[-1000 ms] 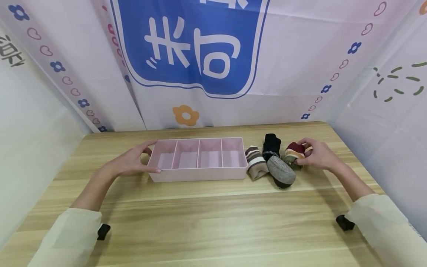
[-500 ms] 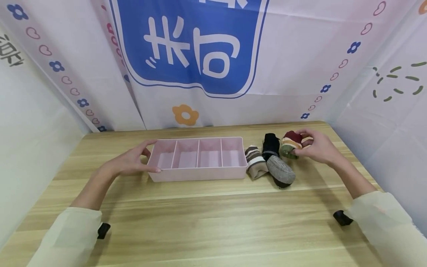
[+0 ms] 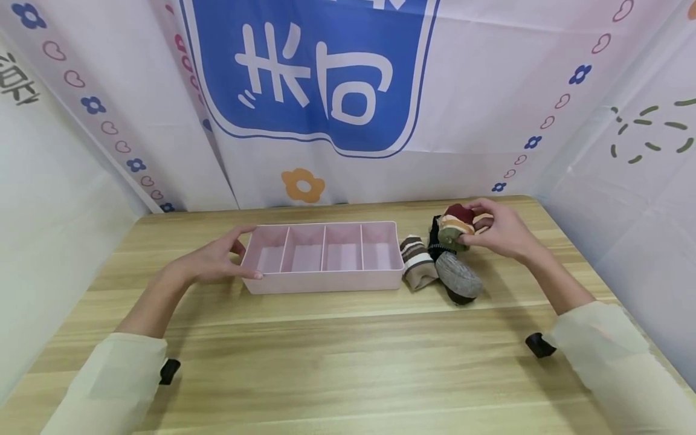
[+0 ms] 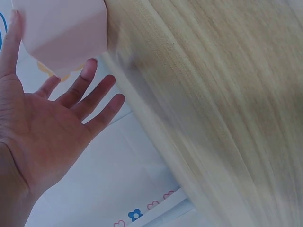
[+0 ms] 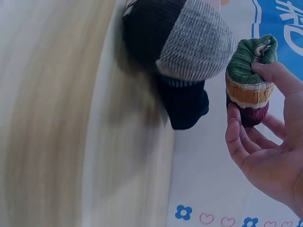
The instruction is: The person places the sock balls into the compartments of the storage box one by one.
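Between the thumb and fingers of my right hand (image 3: pixel 502 229) is a rolled striped sock (image 3: pixel 455 225), maroon, cream, orange and green. The right wrist view shows the thumb on its green end. In the head view it overlaps a rolled black sock (image 3: pixel 435 232). In front lies a grey sock with black ends (image 3: pixel 458 275), and a brown-and-white striped sock (image 3: pixel 417 263) sits beside the box. My left hand (image 3: pixel 214 257) holds the left end of a pink divided box (image 3: pixel 326 282), thumb at the front rim, fingers toward the back corner. The compartments hold nothing.
The box and socks stand toward the back of a wooden table (image 3: pixel 337 356). Behind it hangs a white printed cloth (image 3: pixel 462 121) with a blue panel. Cloth walls close off both sides.
My right hand has lifted the striped sock and carried it left, toward the black sock. My left hand and the box have stayed in place.
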`<state>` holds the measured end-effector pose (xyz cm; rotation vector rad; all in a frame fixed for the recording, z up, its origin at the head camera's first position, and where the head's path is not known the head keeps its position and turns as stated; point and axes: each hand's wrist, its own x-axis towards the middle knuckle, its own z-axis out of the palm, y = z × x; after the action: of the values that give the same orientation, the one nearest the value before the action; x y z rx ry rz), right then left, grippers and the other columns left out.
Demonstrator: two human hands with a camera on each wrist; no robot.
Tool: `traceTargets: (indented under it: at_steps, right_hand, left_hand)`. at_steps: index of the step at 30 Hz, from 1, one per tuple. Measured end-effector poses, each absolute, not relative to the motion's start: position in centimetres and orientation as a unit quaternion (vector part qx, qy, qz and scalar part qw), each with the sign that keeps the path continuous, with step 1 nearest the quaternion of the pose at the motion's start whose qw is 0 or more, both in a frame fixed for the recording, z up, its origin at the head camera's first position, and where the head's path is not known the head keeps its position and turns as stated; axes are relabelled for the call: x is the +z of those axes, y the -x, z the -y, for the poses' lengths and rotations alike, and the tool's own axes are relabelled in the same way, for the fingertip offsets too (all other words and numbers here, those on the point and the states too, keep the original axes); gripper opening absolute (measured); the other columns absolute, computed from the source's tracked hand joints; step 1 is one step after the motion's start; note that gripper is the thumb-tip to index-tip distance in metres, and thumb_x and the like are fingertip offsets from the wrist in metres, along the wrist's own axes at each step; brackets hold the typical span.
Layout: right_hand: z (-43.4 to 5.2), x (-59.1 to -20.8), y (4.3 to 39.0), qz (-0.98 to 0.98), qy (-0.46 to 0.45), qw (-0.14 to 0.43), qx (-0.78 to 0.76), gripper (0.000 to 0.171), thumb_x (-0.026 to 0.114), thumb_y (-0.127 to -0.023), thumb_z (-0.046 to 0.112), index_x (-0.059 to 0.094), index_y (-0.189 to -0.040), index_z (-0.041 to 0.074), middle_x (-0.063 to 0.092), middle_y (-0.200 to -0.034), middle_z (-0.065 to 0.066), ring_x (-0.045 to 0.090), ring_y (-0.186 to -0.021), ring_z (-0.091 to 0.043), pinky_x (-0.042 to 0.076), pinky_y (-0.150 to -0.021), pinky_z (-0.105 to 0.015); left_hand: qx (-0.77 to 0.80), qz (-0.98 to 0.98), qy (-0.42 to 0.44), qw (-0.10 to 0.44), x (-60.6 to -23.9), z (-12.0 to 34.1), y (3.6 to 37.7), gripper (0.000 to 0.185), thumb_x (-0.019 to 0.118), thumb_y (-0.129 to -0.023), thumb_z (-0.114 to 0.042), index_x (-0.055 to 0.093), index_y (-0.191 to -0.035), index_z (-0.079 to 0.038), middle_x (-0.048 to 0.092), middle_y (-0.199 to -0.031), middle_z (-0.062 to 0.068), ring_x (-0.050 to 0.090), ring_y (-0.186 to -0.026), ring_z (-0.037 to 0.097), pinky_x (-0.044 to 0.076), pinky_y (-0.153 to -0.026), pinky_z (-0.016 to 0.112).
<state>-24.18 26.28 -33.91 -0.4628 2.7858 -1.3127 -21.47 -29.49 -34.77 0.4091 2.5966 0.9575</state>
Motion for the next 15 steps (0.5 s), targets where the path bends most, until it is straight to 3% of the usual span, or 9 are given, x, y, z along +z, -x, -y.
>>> traceTargets:
  at_steps: [7,15]
  right_hand:
    - [-24.5,-33.3,24.3,-0.887,0.165,0.015,-0.43,0.067,0.083,-0.084,0.003,0.051,-0.141,-0.008,0.058,-0.129,-0.027,0.064,-0.106,-0.032,0.052,-0.074,-0.017]
    - [-22.8,-32.5,24.3,-0.878,0.171,0.031,-0.446,0.066,0.083,-0.085,0.002,0.051,-0.141,-0.007,0.059,-0.128,-0.026,0.065,-0.107,-0.035,0.053,-0.075,-0.018]
  left_hand:
    - [0.335,-0.915,-0.142,0.172,-34.5,29.4,21.5,0.109,0.086,-0.084,-0.034,0.016,-0.163,-0.004,0.058,-0.121,0.024,0.059,-0.106,0.033,0.047,-0.091,0.046]
    - [0.342,-0.913,-0.132,0.179,-34.5,29.4,21.5,0.114,0.087,-0.083,-0.035,0.013,-0.164,-0.006,0.056,-0.128,0.028,0.057,-0.116,0.039,0.046,-0.099,0.057]
